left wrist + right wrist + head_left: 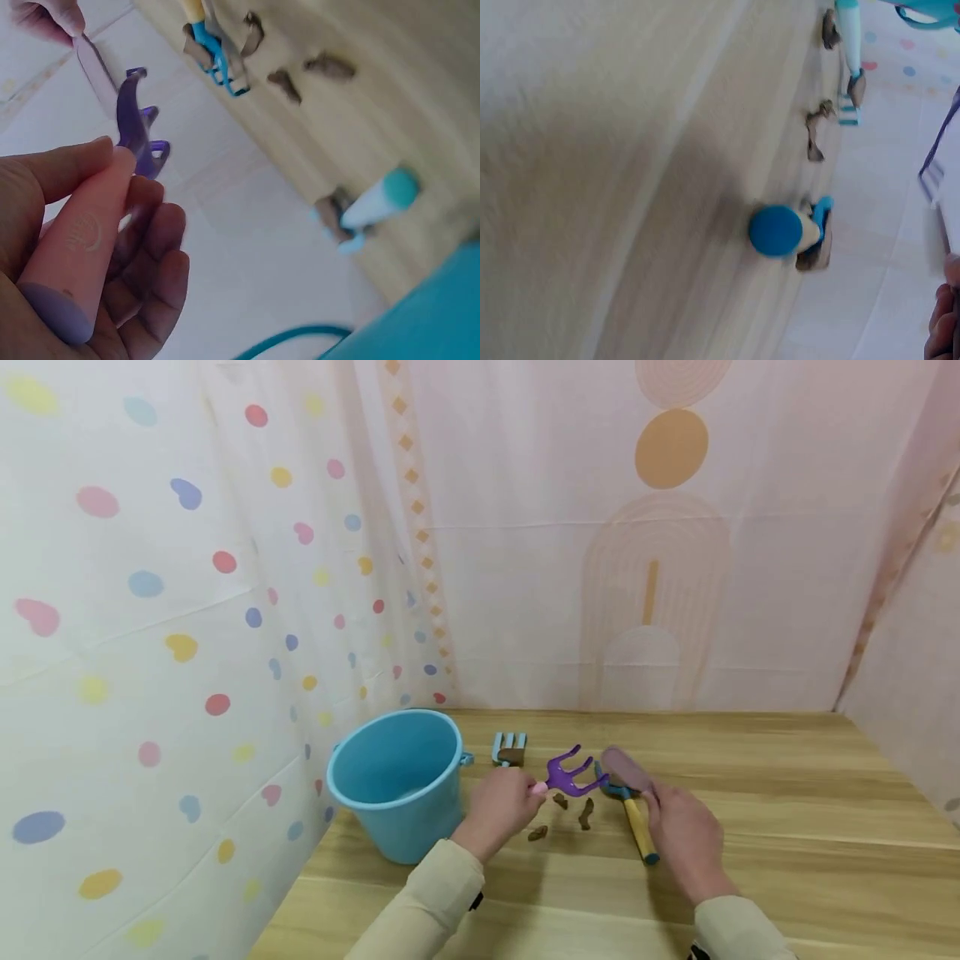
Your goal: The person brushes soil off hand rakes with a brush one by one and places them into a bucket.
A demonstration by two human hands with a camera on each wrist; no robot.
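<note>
My left hand (504,806) grips the pink handle (82,240) of a toy hand rake, its curved purple tines (567,777) pointing away over the table. In my right hand (686,839) is a flat mauve tool (624,767) with a rounded end, held up close to the rake's tines; its exact kind is unclear. Beneath it lies a blue toy rake with a yellow handle (637,828), a brown piece (196,49) by its head. Several brown, crinkled pieces (586,814) are scattered on the wood between my hands.
Left of my left hand stands a light-blue bucket (412,837) with its mouth upward. Behind that hand lies a light-blue toy fork (510,741) with a brown piece (512,756) on it. Patterned cloth (517,593) hangs behind and beside the wooden table (787,777).
</note>
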